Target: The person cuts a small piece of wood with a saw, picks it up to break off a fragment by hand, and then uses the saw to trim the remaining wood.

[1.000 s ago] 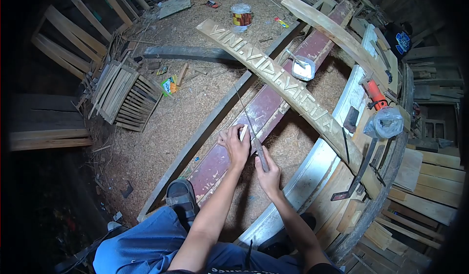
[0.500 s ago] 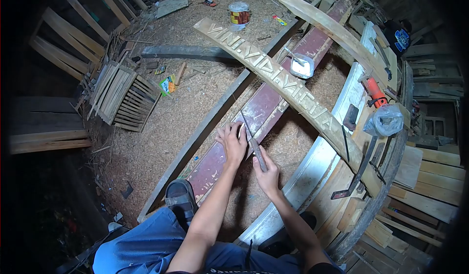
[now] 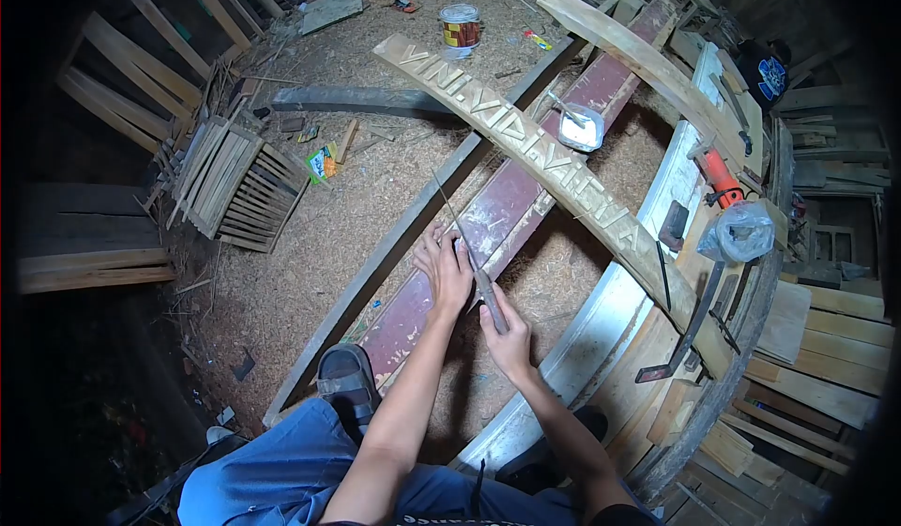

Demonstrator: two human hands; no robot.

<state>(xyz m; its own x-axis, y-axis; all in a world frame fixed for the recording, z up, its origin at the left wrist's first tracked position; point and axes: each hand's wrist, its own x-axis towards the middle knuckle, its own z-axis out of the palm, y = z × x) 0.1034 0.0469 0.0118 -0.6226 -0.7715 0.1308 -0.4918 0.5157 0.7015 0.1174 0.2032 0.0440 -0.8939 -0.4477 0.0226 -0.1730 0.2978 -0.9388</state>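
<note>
My right hand (image 3: pixel 510 336) is closed around the brown handle of a long, thin-bladed hand tool (image 3: pixel 491 303). I cannot tell whether it is a file or a narrow saw. The blade slants up and left, passing beside the fingertips of my left hand (image 3: pixel 445 268). Those fingers press a small pale wood piece (image 3: pixel 459 243), mostly hidden, against the worn maroon plank (image 3: pixel 404 324). Farther along, a curved wooden board with raised letters (image 3: pixel 530 146) lies across the plank.
Behind the lettered board stands a plastic tub of white paste (image 3: pixel 581 130). At right, a red power tool (image 3: pixel 719 171), a plastic bag (image 3: pixel 741 230) and a dark metal bar (image 3: pixel 690 334) lie on boards. A paint can (image 3: pixel 460 27) stands on the shavings-covered floor.
My right hand has pushed the tool forward and left, so its tip now reaches farther past my left fingers. My left hand stays nearly in place.
</note>
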